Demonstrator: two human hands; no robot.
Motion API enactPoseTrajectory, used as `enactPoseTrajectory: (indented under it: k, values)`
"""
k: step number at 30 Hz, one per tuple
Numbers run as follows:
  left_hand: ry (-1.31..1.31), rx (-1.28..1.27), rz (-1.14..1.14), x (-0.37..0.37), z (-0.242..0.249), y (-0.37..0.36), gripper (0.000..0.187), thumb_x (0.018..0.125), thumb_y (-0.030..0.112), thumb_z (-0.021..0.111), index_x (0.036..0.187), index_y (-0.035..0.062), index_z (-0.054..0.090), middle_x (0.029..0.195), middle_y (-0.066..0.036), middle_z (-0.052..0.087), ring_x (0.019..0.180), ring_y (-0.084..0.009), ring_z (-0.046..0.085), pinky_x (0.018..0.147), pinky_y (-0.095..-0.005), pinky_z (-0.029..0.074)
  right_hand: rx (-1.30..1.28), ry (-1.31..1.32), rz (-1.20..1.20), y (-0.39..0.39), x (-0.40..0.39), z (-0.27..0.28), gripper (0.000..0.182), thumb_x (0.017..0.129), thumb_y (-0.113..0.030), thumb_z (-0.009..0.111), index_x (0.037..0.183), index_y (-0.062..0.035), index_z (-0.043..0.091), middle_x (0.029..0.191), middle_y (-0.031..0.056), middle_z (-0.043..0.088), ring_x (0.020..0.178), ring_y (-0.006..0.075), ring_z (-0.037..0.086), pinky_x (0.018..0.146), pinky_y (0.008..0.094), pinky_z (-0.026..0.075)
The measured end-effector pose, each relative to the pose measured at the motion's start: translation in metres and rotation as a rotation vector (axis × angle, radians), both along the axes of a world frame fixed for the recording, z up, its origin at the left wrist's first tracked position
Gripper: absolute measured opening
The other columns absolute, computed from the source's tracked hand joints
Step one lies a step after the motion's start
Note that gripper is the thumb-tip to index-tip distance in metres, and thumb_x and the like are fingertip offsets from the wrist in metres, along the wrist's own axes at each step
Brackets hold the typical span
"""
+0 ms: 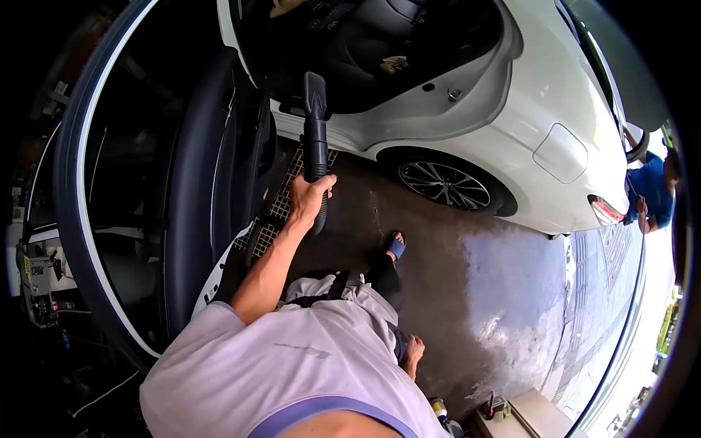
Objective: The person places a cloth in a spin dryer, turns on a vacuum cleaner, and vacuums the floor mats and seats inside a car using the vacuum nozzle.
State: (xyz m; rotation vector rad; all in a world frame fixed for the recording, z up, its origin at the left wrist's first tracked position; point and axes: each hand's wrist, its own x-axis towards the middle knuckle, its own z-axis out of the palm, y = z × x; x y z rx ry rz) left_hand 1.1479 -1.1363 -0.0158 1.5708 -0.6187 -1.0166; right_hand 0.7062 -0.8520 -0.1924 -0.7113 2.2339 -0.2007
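Note:
My left hand [309, 193] is wrapped round the black ribbed hose end of a vacuum cleaner nozzle [315, 135]. The nozzle's flat tip points at the open doorway of a white car [540, 95], just outside the sill. Below my grip the hose [319, 219] bends down beside my forearm and then drops out of sight. Beside my clothes hangs my right hand [414, 351], low and apart from the car. Its fingers are mostly hidden, so what they do cannot be made out.
An open car door [197, 182] with dark trim stands close on my left. The rear wheel [445, 182] is to the right of the doorway. A yellow floor grating [292, 179] lies under the door. A person in a blue shirt [652, 186] stands behind the car. A box-like surface [540, 416] is at lower right.

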Motion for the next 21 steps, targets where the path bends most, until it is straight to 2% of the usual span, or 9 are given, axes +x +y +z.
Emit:
enactPoseTrajectory:
  k: [3,7,9,12,13,15,17,19,21]
  values:
    - [-0.052,0.044,0.032,0.011,-0.013,-0.026,0.026,0.081,0.022,0.077,0.092,0.0020,0.064,0.074,-0.003,0.064,0.062,-0.0117,0.062,0.057,-0.0278,0.049,-0.073,-0.051,0.228,-0.089,-0.031,-0.019,0.051,0.088,-0.032,0.063,0.126,0.0013,0.069,0.118,0.0243,0.073,0.115,0.0381,0.069,0.102,0.0431,0.052]
    - [-0.181,0.099,-0.045,0.006,-0.019,-0.051,0.029,0.078,0.022,0.079,0.092,0.0024,0.063,0.072,-0.003,0.063,0.062,-0.0119,0.061,0.058,-0.0287,0.048,-0.195,0.050,0.368,-0.262,0.002,0.044,0.052,0.093,-0.036,0.062,0.131,0.0001,0.066,0.115,0.0262,0.073,0.111,0.0404,0.070,0.099,0.0446,0.053]
    - [-0.153,0.182,-0.060,0.005,-0.018,-0.063,0.032,0.079,0.023,0.080,0.094,0.0023,0.062,0.073,-0.004,0.064,0.062,-0.0127,0.061,0.059,-0.0291,0.049,-0.322,-0.057,0.546,-0.347,0.052,0.094,0.052,0.099,-0.034,0.061,0.136,0.0021,0.060,0.109,0.0259,0.074,0.106,0.0415,0.071,0.095,0.0447,0.055]
    - [-0.052,0.147,0.056,0.004,-0.022,-0.088,0.023,0.080,0.023,0.077,0.086,0.0049,0.064,0.068,-0.002,0.063,0.061,-0.0133,0.061,0.060,-0.0301,0.049,-0.335,-0.354,0.755,-0.433,0.147,0.142,0.061,0.103,-0.046,0.055,0.140,0.0026,0.056,0.119,0.0280,0.071,0.115,0.0405,0.068,0.099,0.0436,0.052]
    - [0.156,0.127,0.055,0.008,-0.002,-0.111,0.022,0.080,0.019,0.077,0.089,0.0045,0.063,0.068,-0.003,0.064,0.062,-0.0150,0.064,0.061,-0.0316,0.051,-0.309,-0.450,0.808,-0.461,0.186,0.145,0.066,0.104,-0.051,0.054,0.141,0.0029,0.056,0.124,0.0288,0.069,0.119,0.0396,0.067,0.101,0.0431,0.051]
    - [0.188,0.125,0.050,0.019,-0.010,-0.132,0.024,0.080,0.017,0.077,0.090,0.0030,0.061,0.068,-0.005,0.064,0.060,-0.0172,0.065,0.062,-0.0325,0.055,-0.256,-0.671,0.882,-0.485,0.256,0.155,0.073,0.103,-0.057,0.052,0.145,0.0033,0.051,0.131,0.0294,0.065,0.125,0.0376,0.064,0.105,0.0415,0.048]
    - [0.033,0.189,-0.019,0.042,-0.054,-0.149,0.030,0.081,0.020,0.079,0.096,-0.0003,0.062,0.080,-0.008,0.068,0.071,-0.0210,0.068,0.072,-0.0342,0.057,-0.243,-0.830,0.909,-0.508,0.320,0.140,0.079,0.103,-0.060,0.051,0.148,0.0037,0.047,0.133,0.0285,0.065,0.126,0.0361,0.063,0.106,0.0403,0.047]
    - [-0.140,0.188,-0.096,0.066,-0.084,-0.177,0.064,0.081,0.022,0.080,0.132,-0.0026,0.049,0.124,-0.016,0.058,0.114,-0.0231,0.059,0.098,-0.0374,0.049,-0.228,-0.903,0.782,-0.536,0.384,0.118,0.080,0.104,-0.060,0.050,0.149,0.0048,0.046,0.133,0.0257,0.064,0.128,0.0340,0.061,0.107,0.0385,0.045]
    - [0.055,0.243,-0.047,0.086,-0.089,-0.194,0.076,0.080,0.018,0.081,0.140,-0.0015,0.039,0.129,-0.017,0.052,0.119,-0.0228,0.054,0.100,-0.0382,0.047,-0.067,-1.024,0.656,-0.552,0.413,0.107,0.076,0.103,-0.059,0.052,0.147,0.0032,0.049,0.127,0.0231,0.066,0.124,0.0305,0.061,0.108,0.0368,0.043]
